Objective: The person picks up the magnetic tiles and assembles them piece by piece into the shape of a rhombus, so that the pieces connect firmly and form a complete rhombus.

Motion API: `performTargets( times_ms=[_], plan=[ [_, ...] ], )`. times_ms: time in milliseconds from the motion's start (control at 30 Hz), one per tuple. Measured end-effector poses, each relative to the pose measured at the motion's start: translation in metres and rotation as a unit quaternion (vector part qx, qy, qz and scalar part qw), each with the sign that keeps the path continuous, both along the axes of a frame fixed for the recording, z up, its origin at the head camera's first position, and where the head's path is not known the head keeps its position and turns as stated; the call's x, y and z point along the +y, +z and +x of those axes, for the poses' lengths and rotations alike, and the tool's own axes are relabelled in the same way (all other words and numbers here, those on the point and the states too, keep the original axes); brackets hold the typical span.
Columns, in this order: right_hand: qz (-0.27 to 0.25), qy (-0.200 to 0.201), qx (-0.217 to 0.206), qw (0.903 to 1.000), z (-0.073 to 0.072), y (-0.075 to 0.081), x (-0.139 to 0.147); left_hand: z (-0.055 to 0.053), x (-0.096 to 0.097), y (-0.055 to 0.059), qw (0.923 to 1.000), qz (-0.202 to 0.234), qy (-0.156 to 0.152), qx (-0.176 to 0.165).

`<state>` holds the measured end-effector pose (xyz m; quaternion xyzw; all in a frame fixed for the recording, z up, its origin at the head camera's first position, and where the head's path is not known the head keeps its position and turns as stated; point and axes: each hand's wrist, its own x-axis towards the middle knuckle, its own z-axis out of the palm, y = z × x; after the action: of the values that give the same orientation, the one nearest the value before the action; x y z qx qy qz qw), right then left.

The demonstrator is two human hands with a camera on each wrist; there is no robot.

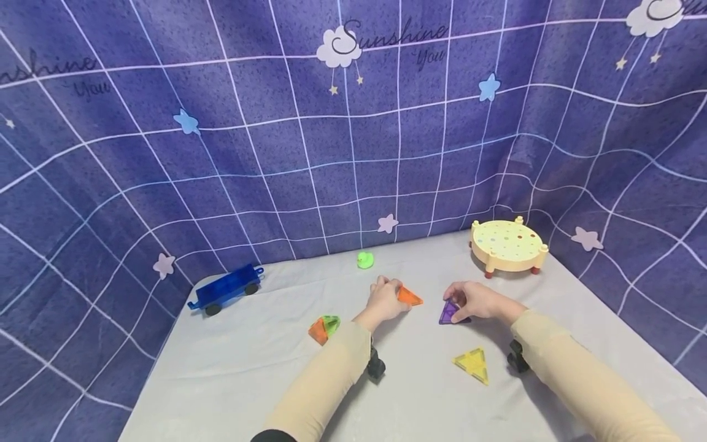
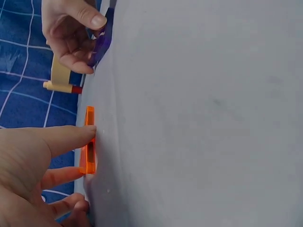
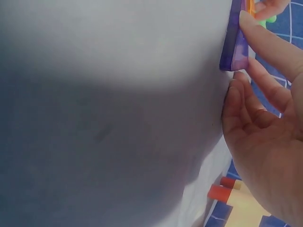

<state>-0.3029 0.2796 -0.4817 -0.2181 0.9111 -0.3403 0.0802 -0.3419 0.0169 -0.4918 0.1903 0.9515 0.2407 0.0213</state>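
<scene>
My left hand pinches an orange translucent triangular tile between thumb and fingers, close to the table; the left wrist view shows this orange tile standing on edge. To its right, my right hand pinches a purple triangular tile, which tilts at the table surface. In the right wrist view the thumb lies against the purple tile, with the other fingers behind and below it. A yellow triangular tile lies flat in front of the right hand. Left of the left forearm sits an orange-and-green piece made of joined tiles.
A blue toy wagon with black wheels stands at the back left. A small green duck sits near the back edge. At the back right is a cream round toy table with short legs. A patterned blue curtain rises behind.
</scene>
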Motion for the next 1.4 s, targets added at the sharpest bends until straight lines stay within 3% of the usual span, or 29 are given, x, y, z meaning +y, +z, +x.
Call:
performTargets(
  times_ms=[333, 500, 733, 1133, 1400],
  plan=[
    [-0.011, -0.015, 0.017, 0.9997, -0.002, 0.001, -0.010, 0.025, -0.019, -0.003, 0.9999, 0.012, 0.002, 0.002],
    [-0.019, -0.020, 0.034, 0.9990, -0.005, 0.001, -0.019, 0.034, -0.025, -0.006, 0.9992, 0.038, 0.014, -0.002],
    [-0.017, -0.040, 0.039, 0.9983, -0.012, -0.001, -0.034, 0.040, -0.028, -0.011, 0.9983, 0.053, 0.023, -0.004],
    [-0.009, -0.064, 0.069, 0.9955, -0.021, 0.002, -0.065, 0.051, -0.031, -0.007, 0.9982, 0.055, 0.018, 0.013],
    [-0.007, -0.068, 0.083, 0.9941, -0.028, 0.002, -0.088, 0.052, -0.032, -0.007, 0.9981, 0.052, 0.027, 0.017]
  ],
)
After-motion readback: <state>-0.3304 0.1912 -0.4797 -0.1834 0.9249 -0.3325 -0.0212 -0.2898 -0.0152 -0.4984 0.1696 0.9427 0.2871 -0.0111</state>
